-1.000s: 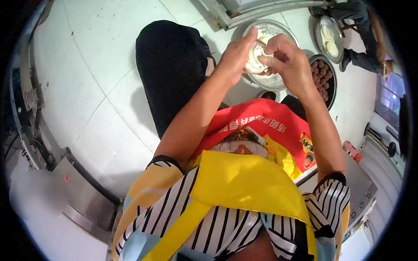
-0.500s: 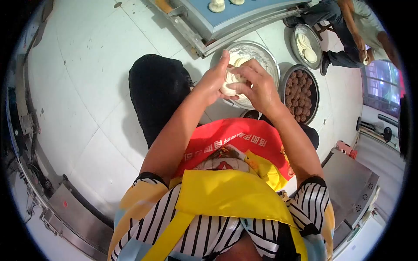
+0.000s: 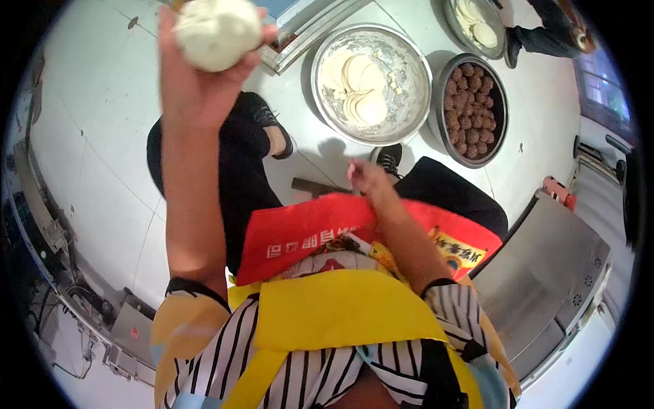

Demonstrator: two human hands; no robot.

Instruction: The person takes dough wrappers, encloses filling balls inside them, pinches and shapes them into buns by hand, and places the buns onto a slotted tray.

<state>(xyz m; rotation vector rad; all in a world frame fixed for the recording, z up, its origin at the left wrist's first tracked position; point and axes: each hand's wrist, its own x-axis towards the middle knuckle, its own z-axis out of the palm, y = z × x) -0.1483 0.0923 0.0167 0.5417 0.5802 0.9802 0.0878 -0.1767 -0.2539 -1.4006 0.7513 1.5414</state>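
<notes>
A round, pale dough bun (image 3: 219,33) rests in my left hand (image 3: 208,92), raised at the upper left, fingers curled around its sides. My right hand (image 3: 370,177) is low over the front of the red and yellow apron (image 3: 368,300); motion smears its fingers, and I cannot make out anything in them. Just beyond it stands a wide metal bowl (image 3: 414,102) dusted with flour. Several flat dough rounds (image 3: 368,107) lie overlapping inside it. To its right, a dark-lined tub (image 3: 504,112) holds several brown filling balls (image 3: 469,112).
Farther back, another bowl (image 3: 504,48) contains flat dough rounds. A person's dark trouser leg (image 3: 545,41) is beside it. A metal-edged frame (image 3: 320,31) stands behind my raised hand. Metal equipment (image 3: 545,266) sits at the right, and a dark bar (image 3: 317,186) lies between my feet.
My hands have parted from around the bun. My left hand has carried it up and left; my right hand has let go and dropped back toward the apron. The camera view has shifted.
</notes>
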